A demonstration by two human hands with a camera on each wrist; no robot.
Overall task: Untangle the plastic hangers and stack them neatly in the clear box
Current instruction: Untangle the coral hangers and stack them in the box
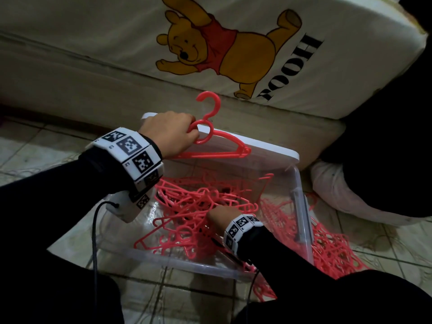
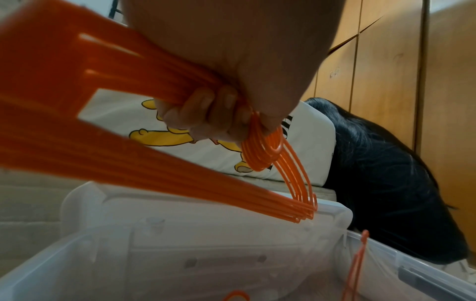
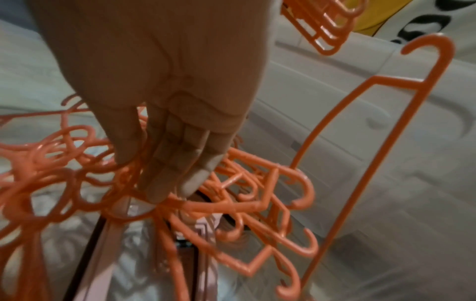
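**Sorted bundle up high, big tangle waiting below**

Widest first: a cream mattress [image 1: 117, 66] with a yellow bear print runs across the back, a dark blanket [image 1: 385, 136] slumped at its right end, tiled floor [image 1: 35, 148] beneath. Front and centre on those tiles sits the clear box [image 1: 302, 206], its white lid [image 1: 268, 148] propped up along the far side.

And inside the box, what a mess: a loose tangle of hangers [image 1: 198, 206], coral-pink, hooks and shoulders knotted through each other. One lone hanger [image 1: 265, 183] leans upright against the far right corner. More pile up outside the box on the floor to the right, a second heap [image 1: 332, 249] pressed against the wall of the box.

Now the hands. The left hand [image 1: 173, 134] is raised above the lid, fingers curled tight through the loops of an aligned bundle of hangers [image 1: 217, 148]; the left wrist view shows several hooks nested together, shoulders lined up. That is the finished work so far, and it is in the air, not in the box.

The right hand [image 1: 221, 212] is down in the tangle, fingers straight and together, tips touching a hanger without closing on it.

My read: early days. A handful is sorted, the bulk remains knotted, and nothing neat lies in the box yet.
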